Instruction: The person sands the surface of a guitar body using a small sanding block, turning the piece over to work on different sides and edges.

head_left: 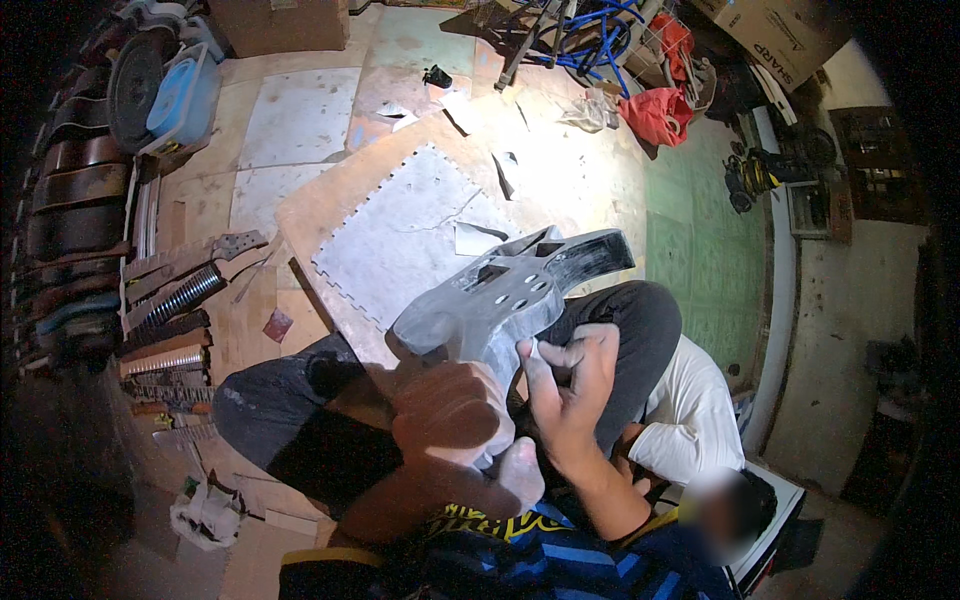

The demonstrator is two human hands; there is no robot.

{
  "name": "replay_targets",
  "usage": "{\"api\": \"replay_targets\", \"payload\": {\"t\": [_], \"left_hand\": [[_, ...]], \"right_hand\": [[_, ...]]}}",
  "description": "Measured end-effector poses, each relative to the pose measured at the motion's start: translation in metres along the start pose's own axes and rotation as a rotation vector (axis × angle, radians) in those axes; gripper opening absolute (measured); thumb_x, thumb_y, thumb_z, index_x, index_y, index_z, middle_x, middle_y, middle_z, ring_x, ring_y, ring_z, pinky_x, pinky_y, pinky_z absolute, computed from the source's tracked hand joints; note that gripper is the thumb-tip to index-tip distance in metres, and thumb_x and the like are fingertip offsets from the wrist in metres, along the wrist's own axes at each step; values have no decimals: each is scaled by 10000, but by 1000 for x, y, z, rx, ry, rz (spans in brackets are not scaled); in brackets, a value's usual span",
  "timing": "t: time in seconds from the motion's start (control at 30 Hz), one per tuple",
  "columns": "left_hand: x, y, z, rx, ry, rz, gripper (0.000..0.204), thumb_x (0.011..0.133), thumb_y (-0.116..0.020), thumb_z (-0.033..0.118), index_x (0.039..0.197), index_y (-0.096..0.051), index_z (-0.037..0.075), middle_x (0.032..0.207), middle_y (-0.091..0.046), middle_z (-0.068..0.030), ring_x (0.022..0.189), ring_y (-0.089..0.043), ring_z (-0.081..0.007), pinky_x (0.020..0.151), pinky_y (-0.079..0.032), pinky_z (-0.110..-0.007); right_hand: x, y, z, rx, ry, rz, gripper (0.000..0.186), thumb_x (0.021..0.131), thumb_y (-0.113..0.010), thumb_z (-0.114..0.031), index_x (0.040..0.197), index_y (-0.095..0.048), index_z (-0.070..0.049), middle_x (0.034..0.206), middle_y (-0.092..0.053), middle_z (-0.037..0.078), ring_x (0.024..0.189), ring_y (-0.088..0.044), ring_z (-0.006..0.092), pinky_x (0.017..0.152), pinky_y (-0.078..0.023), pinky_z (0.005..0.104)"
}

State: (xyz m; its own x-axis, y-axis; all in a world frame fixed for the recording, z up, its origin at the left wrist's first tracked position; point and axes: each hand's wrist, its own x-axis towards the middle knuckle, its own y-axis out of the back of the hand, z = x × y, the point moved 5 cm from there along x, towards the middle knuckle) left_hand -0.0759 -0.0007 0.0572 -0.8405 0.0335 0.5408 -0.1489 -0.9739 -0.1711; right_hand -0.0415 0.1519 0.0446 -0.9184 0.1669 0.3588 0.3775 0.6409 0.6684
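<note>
A grey, dust-coated electric guitar body [480, 300] with cut-out cavities and several holes lies tilted across my lap. At its near edge is my left hand [450, 410], closed, its fingers curled against the body and partly in shadow. Beside the near right edge, my right hand [575, 375] is closed in a pinch on a small pale piece of what looks like sandpaper [535, 350]. Only a corner of that piece shows between thumb and fingers.
A board with a pale foam mat [390, 230] lies ahead, with a loose paper sheet [478, 238] on it. Guitar necks [240, 245] and coil springs [180, 300] are at left. A person in a white shirt [700, 400] is close at right. A red bag [655, 115] lies far right.
</note>
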Motion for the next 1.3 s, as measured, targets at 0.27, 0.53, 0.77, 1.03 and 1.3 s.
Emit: {"api": "replay_targets", "payload": {"t": [0.27, 0.53, 0.77, 1.03, 1.3], "left_hand": [[3, 0, 6, -18, -47, -40, 201, 566, -696, 37, 640, -512, 69, 595, -482, -57, 513, -518, -247, 514, -426, -355], [-10, -1, 3, 40, 172, -49, 247, 784, -698, 207, 670, -540, 56, 627, -568, -98, 574, -572, -271, 615, -503, -384], [-7, -3, 9, 130, 116, -142, 141, 762, -677, 118, 717, -566, 42, 657, -593, -113, 620, -609, -286, 613, -521, -403], [-13, 9, 4, 168, 218, -246, 189, 755, -722, 148, 870, -672, 8, 857, -696, -134, 772, -702, -219, 703, -573, -341], [7, 11, 3, 181, 110, -432, 110, 719, -720, 111, 731, -670, 14, 751, -676, -134, 677, -679, -248, 642, -562, -373]], "right_hand": [[5, -2, -5, 32, -71, 10, 227, 808, -780, 26, 858, -559, 22, 856, -446, 121, 798, -461, 237, 697, -399, 330], [7, -2, 1, 6, -46, -3, 238, 788, -790, 37, 816, -555, 21, 877, -445, 126, 806, -465, 262, 702, -397, 345], [9, -5, -1, 0, -25, 44, 231, 788, -786, 39, 834, -560, 28, 906, -452, 130, 820, -478, 244, 727, -405, 320], [9, -14, 8, 30, -78, 37, 220, 802, -778, 30, 837, -561, 33, 920, -430, 119, 805, -469, 212, 710, -415, 299], [16, -17, 2, 86, -126, 72, 209, 795, -774, 33, 813, -566, 19, 908, -433, 116, 802, -463, 221, 719, -404, 310]]}}
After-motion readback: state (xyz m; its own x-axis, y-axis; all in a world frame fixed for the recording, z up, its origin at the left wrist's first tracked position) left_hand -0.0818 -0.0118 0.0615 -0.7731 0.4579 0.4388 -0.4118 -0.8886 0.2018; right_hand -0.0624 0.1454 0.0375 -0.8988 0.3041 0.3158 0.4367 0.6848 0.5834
